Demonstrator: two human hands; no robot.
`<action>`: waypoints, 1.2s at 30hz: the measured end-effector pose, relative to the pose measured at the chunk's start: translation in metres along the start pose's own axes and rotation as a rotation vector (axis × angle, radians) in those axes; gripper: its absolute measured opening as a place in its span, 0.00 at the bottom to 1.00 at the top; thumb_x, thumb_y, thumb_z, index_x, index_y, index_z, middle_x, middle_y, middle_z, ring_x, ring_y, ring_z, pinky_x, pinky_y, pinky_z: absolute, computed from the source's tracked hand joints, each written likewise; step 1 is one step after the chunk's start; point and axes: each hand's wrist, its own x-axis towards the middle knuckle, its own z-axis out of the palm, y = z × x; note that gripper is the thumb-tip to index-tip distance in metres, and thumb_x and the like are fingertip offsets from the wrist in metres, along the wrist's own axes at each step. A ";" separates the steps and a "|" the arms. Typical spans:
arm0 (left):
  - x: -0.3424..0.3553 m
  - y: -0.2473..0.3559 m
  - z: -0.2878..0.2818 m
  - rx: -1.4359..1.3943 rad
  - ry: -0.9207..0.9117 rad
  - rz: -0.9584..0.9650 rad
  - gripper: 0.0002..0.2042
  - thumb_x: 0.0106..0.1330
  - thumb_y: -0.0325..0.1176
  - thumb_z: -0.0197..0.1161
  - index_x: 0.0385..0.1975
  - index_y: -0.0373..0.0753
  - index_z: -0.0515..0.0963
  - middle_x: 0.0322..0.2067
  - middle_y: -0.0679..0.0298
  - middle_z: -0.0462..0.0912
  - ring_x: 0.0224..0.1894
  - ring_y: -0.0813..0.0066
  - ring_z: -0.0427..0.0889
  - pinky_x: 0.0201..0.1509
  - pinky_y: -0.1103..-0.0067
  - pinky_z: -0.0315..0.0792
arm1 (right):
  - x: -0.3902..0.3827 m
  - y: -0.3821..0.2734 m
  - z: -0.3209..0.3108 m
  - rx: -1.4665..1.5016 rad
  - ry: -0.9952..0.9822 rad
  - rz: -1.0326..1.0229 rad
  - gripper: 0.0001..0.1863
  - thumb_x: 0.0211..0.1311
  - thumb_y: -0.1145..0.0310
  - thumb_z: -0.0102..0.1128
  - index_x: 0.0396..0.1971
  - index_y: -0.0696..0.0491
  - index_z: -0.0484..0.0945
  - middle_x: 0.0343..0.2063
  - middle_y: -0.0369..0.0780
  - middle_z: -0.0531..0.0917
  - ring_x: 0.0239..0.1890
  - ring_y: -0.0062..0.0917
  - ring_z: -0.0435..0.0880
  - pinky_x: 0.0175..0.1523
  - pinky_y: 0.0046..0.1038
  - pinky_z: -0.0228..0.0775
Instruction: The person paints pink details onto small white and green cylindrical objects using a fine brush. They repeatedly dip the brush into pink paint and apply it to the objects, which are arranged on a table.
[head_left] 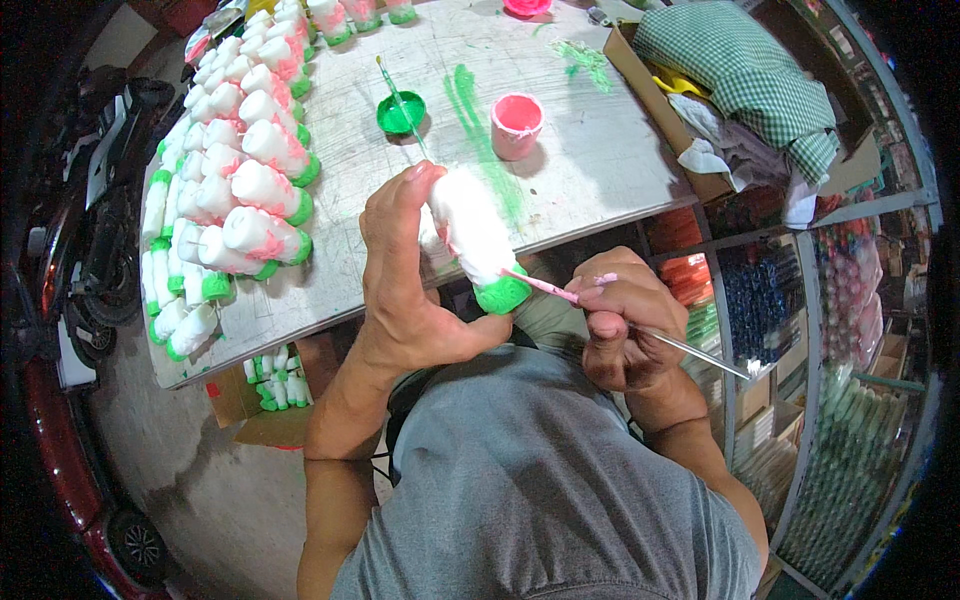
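Observation:
In my left hand (395, 280) a white candle (470, 225) with a green base is gripped between thumb and fingers, tilted over the table's near edge. My right hand (635, 320) pinches a thin paintbrush (690, 350), its pink-coated end touching the candle just above the green band. Pink paint is smeared on my right fingers too. Beyond the candle stands a pink paint cup (517, 127). To its left, a small green paint bowl (401, 114) has another brush (388, 78) resting in it.
Rows of white candles (265, 150) with green bases, many marked pink, are stacked along the table's (350, 190) left side. A cardboard box (650, 110) with a green checked cloth (735, 75) sits at the right. Shelves (805, 300) of coloured goods stand right; motorcycles (105, 190) are parked left.

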 end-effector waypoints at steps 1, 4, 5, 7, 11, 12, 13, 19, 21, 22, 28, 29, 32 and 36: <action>0.000 0.000 0.001 -0.001 0.002 0.005 0.54 0.32 0.32 0.76 0.69 0.30 0.58 0.58 0.46 0.72 0.60 0.48 0.71 0.67 0.60 0.61 | 0.000 0.000 0.000 -0.004 -0.008 -0.006 0.07 0.69 0.70 0.63 0.41 0.55 0.79 0.34 0.43 0.85 0.33 0.36 0.86 0.40 0.35 0.79; -0.001 -0.001 0.001 -0.002 0.002 0.010 0.54 0.32 0.32 0.76 0.69 0.30 0.58 0.58 0.46 0.72 0.61 0.48 0.70 0.67 0.61 0.61 | 0.001 -0.001 -0.001 -0.017 -0.036 -0.010 0.06 0.68 0.71 0.63 0.41 0.55 0.79 0.34 0.44 0.85 0.33 0.36 0.86 0.40 0.35 0.79; -0.001 -0.001 0.001 0.000 0.000 0.011 0.54 0.32 0.32 0.76 0.69 0.30 0.58 0.58 0.46 0.72 0.61 0.48 0.70 0.67 0.61 0.61 | 0.002 -0.002 -0.002 -0.020 -0.046 -0.004 0.06 0.68 0.71 0.62 0.41 0.55 0.79 0.34 0.44 0.85 0.33 0.36 0.86 0.40 0.35 0.79; 0.000 0.000 0.001 0.007 -0.005 0.006 0.54 0.32 0.32 0.76 0.69 0.30 0.58 0.58 0.46 0.71 0.61 0.48 0.70 0.66 0.61 0.62 | 0.002 -0.003 -0.002 -0.018 -0.045 0.004 0.05 0.68 0.72 0.62 0.41 0.56 0.79 0.34 0.44 0.85 0.33 0.36 0.86 0.40 0.35 0.79; -0.001 -0.001 0.001 0.010 0.014 0.029 0.54 0.34 0.31 0.75 0.69 0.30 0.56 0.60 0.46 0.70 0.60 0.50 0.71 0.63 0.63 0.66 | 0.002 -0.003 -0.001 0.007 -0.030 0.023 0.06 0.69 0.72 0.60 0.41 0.57 0.78 0.34 0.45 0.85 0.32 0.36 0.85 0.40 0.34 0.78; -0.003 -0.004 0.005 -0.055 0.057 0.022 0.54 0.34 0.30 0.75 0.69 0.30 0.56 0.60 0.47 0.69 0.60 0.51 0.70 0.62 0.65 0.67 | 0.002 -0.003 -0.001 0.014 -0.035 0.029 0.06 0.69 0.72 0.60 0.41 0.58 0.78 0.33 0.45 0.85 0.32 0.35 0.85 0.39 0.34 0.78; -0.006 -0.008 0.012 -0.120 0.101 0.014 0.54 0.34 0.29 0.75 0.69 0.30 0.55 0.61 0.47 0.68 0.60 0.53 0.70 0.61 0.66 0.68 | 0.000 -0.002 -0.001 0.048 0.004 0.045 0.06 0.69 0.72 0.60 0.41 0.59 0.77 0.33 0.46 0.85 0.32 0.35 0.85 0.39 0.34 0.78; -0.004 -0.007 0.017 -0.193 0.122 0.007 0.53 0.35 0.28 0.74 0.68 0.32 0.54 0.61 0.49 0.65 0.60 0.56 0.68 0.59 0.68 0.68 | -0.009 0.005 0.005 0.197 0.133 0.081 0.07 0.70 0.73 0.58 0.41 0.61 0.76 0.31 0.46 0.84 0.31 0.34 0.84 0.39 0.33 0.78; -0.003 -0.006 0.017 -0.192 0.124 0.010 0.53 0.34 0.28 0.74 0.68 0.32 0.54 0.61 0.49 0.65 0.61 0.56 0.68 0.59 0.67 0.68 | -0.004 0.000 0.004 0.144 0.066 0.091 0.07 0.70 0.73 0.58 0.41 0.61 0.76 0.31 0.46 0.84 0.31 0.34 0.84 0.39 0.32 0.78; -0.003 -0.006 0.017 -0.191 0.125 0.010 0.53 0.34 0.28 0.74 0.68 0.32 0.54 0.61 0.49 0.65 0.61 0.56 0.68 0.59 0.67 0.68 | -0.002 -0.001 0.003 0.113 0.035 0.090 0.07 0.70 0.73 0.58 0.41 0.61 0.76 0.31 0.47 0.84 0.31 0.34 0.84 0.39 0.33 0.78; -0.005 -0.008 0.016 -0.186 0.124 0.000 0.54 0.34 0.28 0.75 0.69 0.31 0.53 0.62 0.48 0.64 0.61 0.56 0.68 0.60 0.67 0.69 | -0.001 0.002 0.003 0.080 0.000 0.061 0.07 0.70 0.73 0.58 0.41 0.60 0.76 0.32 0.48 0.84 0.31 0.34 0.84 0.38 0.32 0.78; -0.006 -0.009 0.016 -0.189 0.117 0.000 0.55 0.35 0.27 0.75 0.70 0.31 0.52 0.62 0.48 0.64 0.61 0.56 0.68 0.60 0.67 0.68 | -0.003 0.001 0.003 0.092 0.029 0.070 0.07 0.71 0.72 0.57 0.41 0.60 0.76 0.32 0.47 0.84 0.30 0.32 0.83 0.38 0.31 0.78; -0.008 -0.010 0.018 -0.240 0.119 -0.027 0.57 0.36 0.26 0.75 0.72 0.31 0.47 0.63 0.47 0.63 0.64 0.55 0.68 0.65 0.66 0.67 | -0.006 0.006 0.007 0.313 0.221 0.194 0.09 0.73 0.67 0.57 0.40 0.60 0.75 0.31 0.45 0.83 0.29 0.27 0.81 0.36 0.28 0.76; -0.009 -0.010 0.019 -0.324 0.063 -0.033 0.61 0.37 0.24 0.74 0.74 0.34 0.40 0.67 0.45 0.60 0.70 0.53 0.62 0.74 0.63 0.56 | -0.003 0.010 0.008 0.511 0.356 0.385 0.13 0.75 0.63 0.56 0.40 0.59 0.74 0.30 0.43 0.81 0.28 0.21 0.77 0.34 0.24 0.73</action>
